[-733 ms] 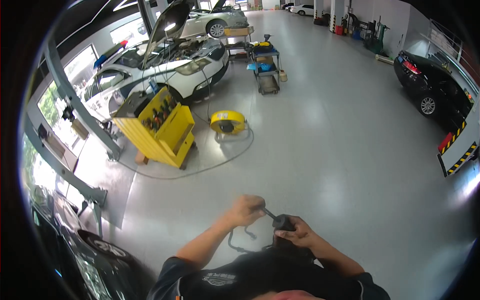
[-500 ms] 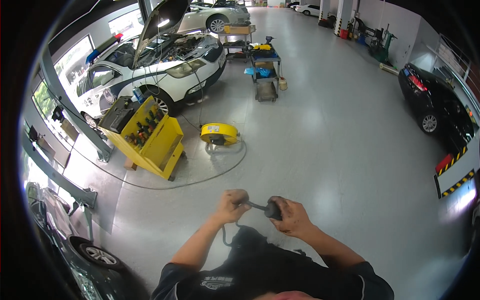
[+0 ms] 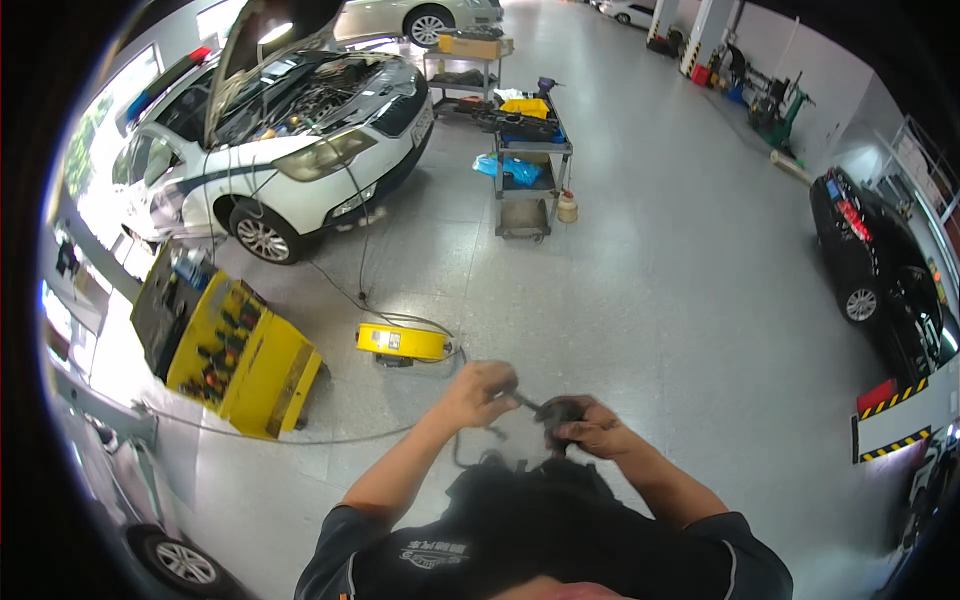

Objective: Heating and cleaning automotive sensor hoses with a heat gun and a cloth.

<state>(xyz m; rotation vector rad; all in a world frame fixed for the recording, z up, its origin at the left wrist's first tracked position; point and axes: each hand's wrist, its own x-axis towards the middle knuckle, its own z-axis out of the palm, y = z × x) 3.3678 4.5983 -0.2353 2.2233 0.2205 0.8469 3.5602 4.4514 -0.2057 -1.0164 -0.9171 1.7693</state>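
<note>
In front of my chest, my left hand (image 3: 480, 393) is closed in a pinch around a thin dark hose (image 3: 524, 402). The hose runs across to a black rounded part (image 3: 560, 412), which the fingers of my right hand (image 3: 592, 430) wrap from the right side. What kind of part it is does not show clearly. A loose dark length of hose (image 3: 458, 450) hangs below my left hand, beside my dark shirt.
Ahead on the floor sits a yellow reel (image 3: 403, 342) with lines trailing from it. A yellow tool cart (image 3: 272, 370) stands to the left. Beyond are a white car (image 3: 300, 165) with its hood up and grey trolleys (image 3: 528, 180). A black car (image 3: 868, 235) is at right.
The white car, trolleys and reel appear larger and nearer. My left hand has shifted slightly right and up. My right hand has turned around the black part and sits slightly further right.
</note>
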